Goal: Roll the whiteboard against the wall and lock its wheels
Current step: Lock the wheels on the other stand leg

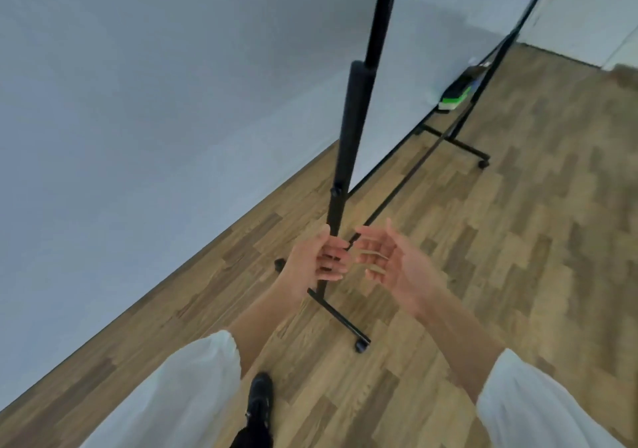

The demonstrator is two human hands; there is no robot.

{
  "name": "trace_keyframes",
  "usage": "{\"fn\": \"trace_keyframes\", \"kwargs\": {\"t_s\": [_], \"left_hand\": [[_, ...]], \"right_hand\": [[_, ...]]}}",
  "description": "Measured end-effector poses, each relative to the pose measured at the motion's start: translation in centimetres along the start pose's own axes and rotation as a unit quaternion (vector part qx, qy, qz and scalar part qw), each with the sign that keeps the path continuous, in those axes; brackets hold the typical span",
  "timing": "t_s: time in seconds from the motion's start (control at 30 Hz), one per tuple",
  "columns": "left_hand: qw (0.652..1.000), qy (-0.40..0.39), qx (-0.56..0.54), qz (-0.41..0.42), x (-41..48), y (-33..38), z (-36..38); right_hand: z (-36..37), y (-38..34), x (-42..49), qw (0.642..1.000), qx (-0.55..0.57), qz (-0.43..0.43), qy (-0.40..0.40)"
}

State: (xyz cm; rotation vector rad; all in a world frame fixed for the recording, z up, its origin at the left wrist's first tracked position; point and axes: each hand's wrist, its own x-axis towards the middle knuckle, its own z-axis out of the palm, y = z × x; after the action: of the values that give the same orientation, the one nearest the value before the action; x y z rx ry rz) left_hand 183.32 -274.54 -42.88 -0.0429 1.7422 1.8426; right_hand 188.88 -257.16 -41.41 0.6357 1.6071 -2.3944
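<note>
The whiteboard (424, 60) stands edge-on to me on a black wheeled frame, close to the grey wall (155, 102). My left hand (319, 257) is wrapped around the near black upright post (348, 143), low down above the foot bar. My right hand (386, 261) hovers just right of the post, palm turned in, fingers apart, touching nothing. The near foot bar (340, 316) ends in a black wheel (361, 345) toward me and another wheel (279, 264) on the wall side. The far foot has a wheel (482, 163).
Wood-pattern floor (483, 292) spreads to the right. An eraser with a green layer (455, 97) lies on the board's tray. My black shoe (259, 396) stands on the floor below the near foot bar. A white wall closes the far right corner.
</note>
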Motion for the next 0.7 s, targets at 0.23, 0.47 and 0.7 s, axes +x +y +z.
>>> {"fn": "trace_keyframes", "kwargs": {"t_s": [0.23,0.47,0.7], "left_hand": [[0.997,-0.046,0.012,0.056,-2.6,8.2,13.4],[0.992,-0.081,0.044,0.088,0.1,13.9,21.4],[0.990,-0.092,0.039,0.099,12.1,20.0,29.3]], "right_hand": [[-8.3,-11.1,-9.5,0.996,0.025,-0.079,0.038],[-14.8,-20.1,-9.9,0.989,-0.003,-0.123,0.083],[-22.8,-28.8,-3.0,0.983,-0.008,-0.140,0.119]]}}
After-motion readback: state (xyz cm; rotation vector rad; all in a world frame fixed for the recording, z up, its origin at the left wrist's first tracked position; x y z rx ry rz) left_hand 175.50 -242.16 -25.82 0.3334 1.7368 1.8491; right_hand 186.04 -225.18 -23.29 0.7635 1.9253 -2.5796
